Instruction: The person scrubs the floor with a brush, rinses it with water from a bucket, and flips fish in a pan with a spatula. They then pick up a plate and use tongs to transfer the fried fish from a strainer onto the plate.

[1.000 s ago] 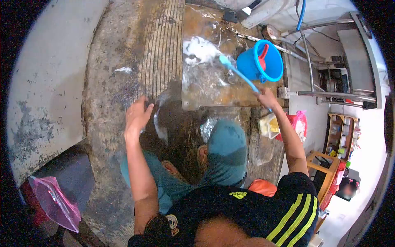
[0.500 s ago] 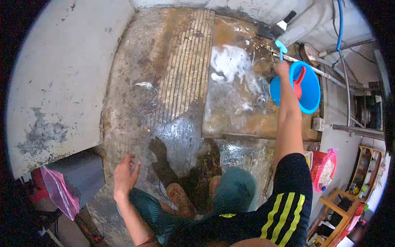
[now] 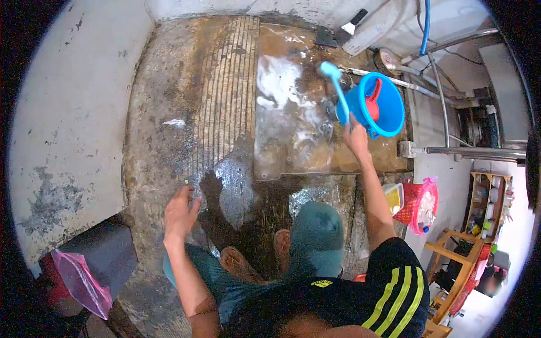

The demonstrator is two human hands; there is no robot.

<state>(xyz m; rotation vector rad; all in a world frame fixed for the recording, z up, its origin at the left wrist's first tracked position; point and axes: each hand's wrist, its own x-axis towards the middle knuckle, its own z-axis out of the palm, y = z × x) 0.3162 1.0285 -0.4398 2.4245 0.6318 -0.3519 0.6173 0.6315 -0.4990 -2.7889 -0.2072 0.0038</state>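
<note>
My right hand (image 3: pixel 357 141) is wrapped round the handle of a light blue brush (image 3: pixel 340 93), its head raised up and to the left. Close by on the right, a blue bucket (image 3: pixel 354 105) holds a red scoop (image 3: pixel 372 105). White foam (image 3: pixel 279 81) lies on the wet brown floor slab (image 3: pixel 282 152) left of the brush. Over the wet floor at left, my left hand (image 3: pixel 181 214) hangs with its fingers apart and nothing in it.
A red basket (image 3: pixel 410 204) and a yellowish container (image 3: pixel 393 198) stand at the right, below metal pipes (image 3: pixel 479 151). A pink plastic bag (image 3: pixel 83 281) is at lower left, beside a grey wall (image 3: pixel 67 129). A wooden shelf (image 3: pixel 451 256) is at lower right.
The view has shifted between frames. Since half a second ago, my right hand with the brush has come back from behind the bucket's far side towards me. My left hand stays open.
</note>
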